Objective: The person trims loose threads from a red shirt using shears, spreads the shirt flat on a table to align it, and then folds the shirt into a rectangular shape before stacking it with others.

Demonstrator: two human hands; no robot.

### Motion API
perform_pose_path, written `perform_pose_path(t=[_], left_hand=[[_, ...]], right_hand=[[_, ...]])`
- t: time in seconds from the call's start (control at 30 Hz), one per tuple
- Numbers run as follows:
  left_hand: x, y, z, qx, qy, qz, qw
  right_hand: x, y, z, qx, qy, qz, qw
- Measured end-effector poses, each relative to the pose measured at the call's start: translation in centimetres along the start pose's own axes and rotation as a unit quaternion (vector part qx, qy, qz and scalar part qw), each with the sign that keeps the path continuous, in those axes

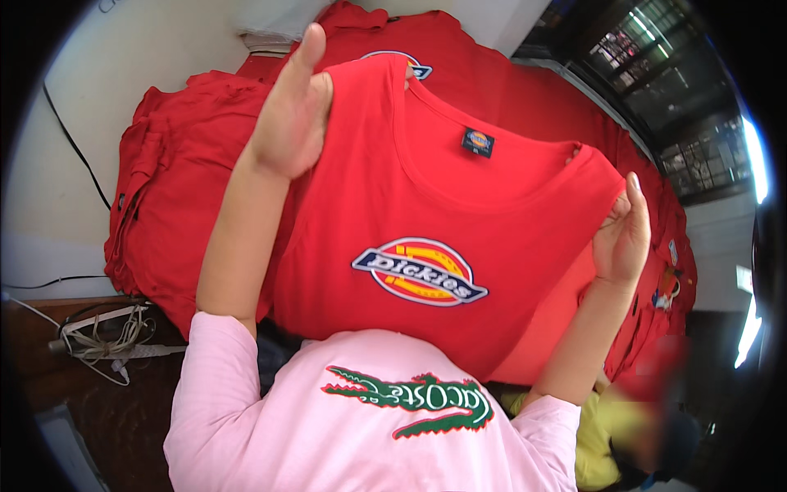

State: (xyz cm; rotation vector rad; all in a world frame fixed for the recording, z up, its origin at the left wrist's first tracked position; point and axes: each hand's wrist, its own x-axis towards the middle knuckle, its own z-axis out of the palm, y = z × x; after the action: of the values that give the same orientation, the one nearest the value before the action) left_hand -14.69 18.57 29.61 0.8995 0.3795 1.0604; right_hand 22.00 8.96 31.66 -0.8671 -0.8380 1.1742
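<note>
So we're holding up a red scoop-neck tank top (443, 220) right in front of our chest, front side facing us. Our left hand (291, 123) has one shoulder, thumb sticking up, fingers run under the strap with a tip peeking out at the neckline. Our right hand (625, 234) holds the other shoulder about the same way, thumb up too. We can see an oval badge print (420, 272) on the chest and a dark neck label (478, 143) inside the back. There's a heap of red garments (184, 197) to the left, plus tangled white cables (106, 338) below it.
</note>
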Motion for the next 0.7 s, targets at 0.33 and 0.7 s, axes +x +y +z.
perform_pose_path(t=[0.33, 0.7], left_hand=[[-15.5, -18.3, 9.8, 0.295, -0.076, 0.064, 0.950], [-19.2, -21.2, 12.9, 0.292, -0.060, 0.131, 0.945]], right_hand=[[-20.5, 18.9, 0.0, -0.110, -0.014, -0.050, 0.993], [-27.2, 21.6, -5.4, -0.080, -0.138, 0.023, 0.987]])
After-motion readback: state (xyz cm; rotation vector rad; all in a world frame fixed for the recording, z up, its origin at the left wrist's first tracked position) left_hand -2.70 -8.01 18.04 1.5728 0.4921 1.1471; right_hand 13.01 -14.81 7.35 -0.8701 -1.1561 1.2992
